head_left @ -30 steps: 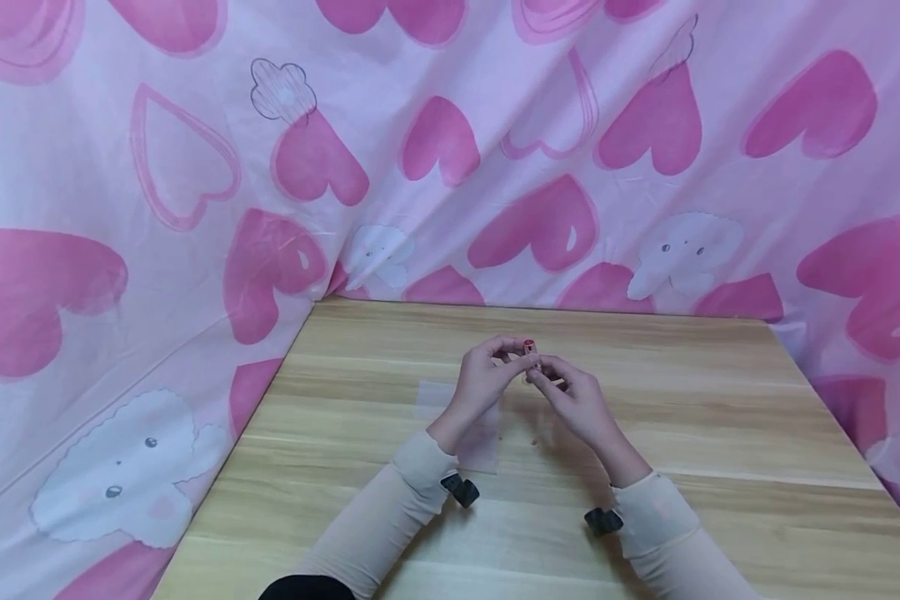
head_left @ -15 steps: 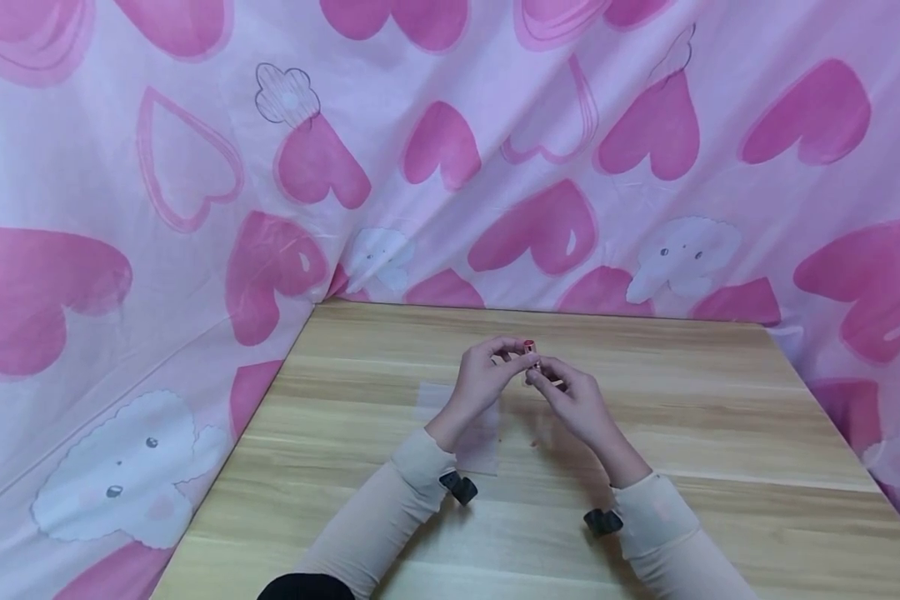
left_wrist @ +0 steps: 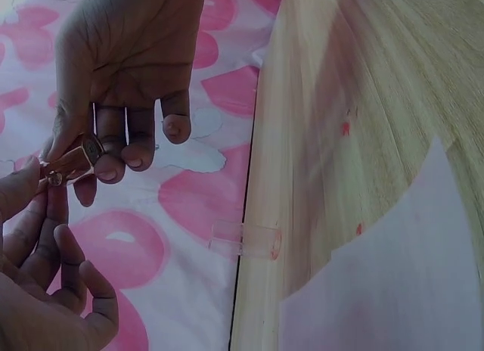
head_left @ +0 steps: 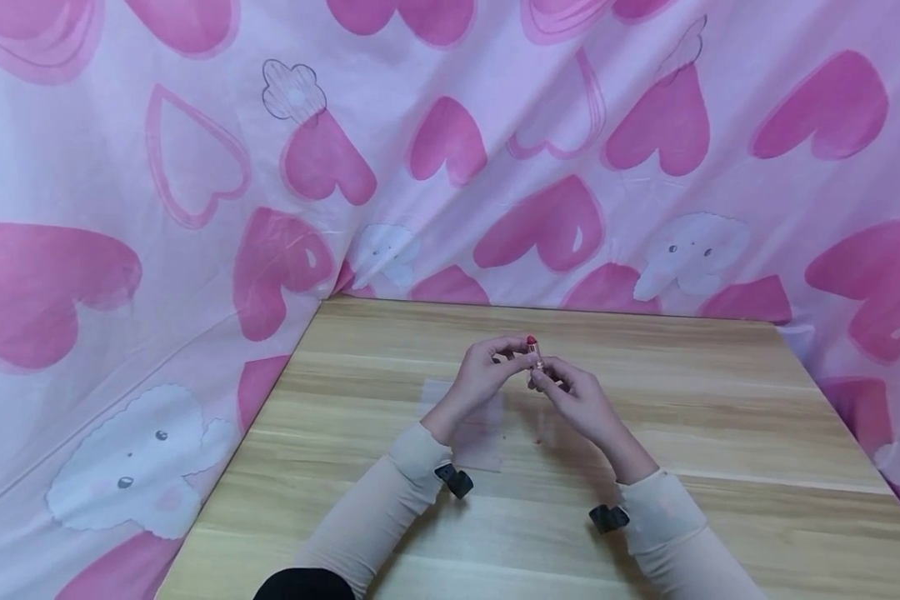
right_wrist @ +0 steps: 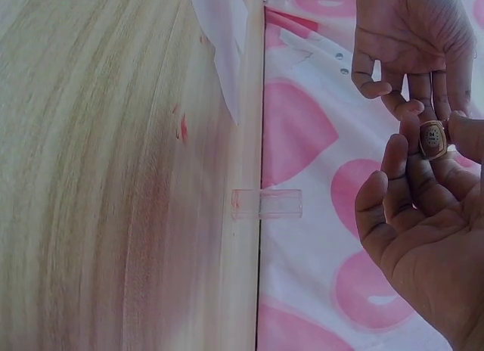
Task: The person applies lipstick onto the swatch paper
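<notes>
A lipstick (head_left: 532, 347) in a shiny rose-gold case is held up above the table between both hands, its red tip pointing up. My left hand (head_left: 483, 371) pinches the upper part of the case between thumb and fingers. From the right, my right hand (head_left: 577, 398) grips the lower end; the squarish base (right_wrist: 433, 140) shows among its fingers in the right wrist view. Below the hands a clear cap (left_wrist: 246, 240) stands upright on the table, with a reddish tint at its bottom edge.
A whitish translucent sheet (head_left: 480, 442) lies flat on the wooden table (head_left: 682, 392), partly under the left forearm. Small red marks (right_wrist: 182, 128) are on the wood near the sheet. A pink heart-patterned curtain (head_left: 442, 217) hangs behind and along the sides.
The lipstick's red tip now rises out of the case, where earlier only a red opening showed. Both hands keep nearly the same place and hold.
</notes>
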Tool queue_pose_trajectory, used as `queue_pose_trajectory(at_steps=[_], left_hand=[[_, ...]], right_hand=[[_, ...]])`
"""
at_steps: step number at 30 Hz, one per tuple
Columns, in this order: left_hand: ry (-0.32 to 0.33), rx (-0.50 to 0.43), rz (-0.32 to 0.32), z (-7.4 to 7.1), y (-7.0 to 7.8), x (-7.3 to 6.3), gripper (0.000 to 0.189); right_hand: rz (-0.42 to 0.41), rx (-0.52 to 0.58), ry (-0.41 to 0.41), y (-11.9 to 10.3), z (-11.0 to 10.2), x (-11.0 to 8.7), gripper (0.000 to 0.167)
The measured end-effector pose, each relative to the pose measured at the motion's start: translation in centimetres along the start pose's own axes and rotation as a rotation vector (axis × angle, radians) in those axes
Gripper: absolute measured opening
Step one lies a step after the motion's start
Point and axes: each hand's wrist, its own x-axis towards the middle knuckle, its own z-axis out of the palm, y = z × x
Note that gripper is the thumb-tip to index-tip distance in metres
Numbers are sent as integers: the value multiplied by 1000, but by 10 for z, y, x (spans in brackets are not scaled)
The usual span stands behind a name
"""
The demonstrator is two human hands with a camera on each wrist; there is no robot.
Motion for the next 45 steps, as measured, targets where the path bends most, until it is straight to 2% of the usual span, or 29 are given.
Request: queue_pose_trajectory(at_steps=[9, 12, 18, 23, 26, 28, 30, 32, 35, 38, 40, 45], left_hand=[[-18, 4, -3, -4, 0, 0, 18], [-33, 16, -1, -6, 0, -1, 21], [-104, 146, 8, -18, -4, -7, 36], [-103, 265, 12, -40, -8, -15, 42], [-84, 366, 18, -60, -16, -20, 41], [-80, 467, 36, -76, -25, -25, 40], [-104, 601, 54, -95, -31, -29, 39], [-155, 722, 54, -112, -39, -37, 37], [-263, 866, 9, -132, -50, -49, 40], [-353, 925, -58, -140, -60, -60, 48], [-387, 935, -90, -142, -64, -65, 52], [-399, 927, -128, -144, -67, -68, 55]], right_hand=[[-5, -9, -21, -39, -3, -9, 27], [-13, -7, -17, -43, -3, -11, 26], [-25, 8, 9, -39, -5, -10, 22], [-15, -5, 28, -16, -4, -3, 21], [-10, -3, 26, 0, -2, 0, 26], [-9, 0, 17, 4, -1, 0, 28], [-13, 7, 8, 5, -2, 0, 30], [2, 11, -11, 6, 0, -1, 32], [-3, -9, -45, 9, 5, -3, 32], [-25, -33, -85, 9, 12, -4, 27], [-37, -45, -117, 8, 17, -3, 24], [-61, -97, -183, 0, 31, 2, 18]])
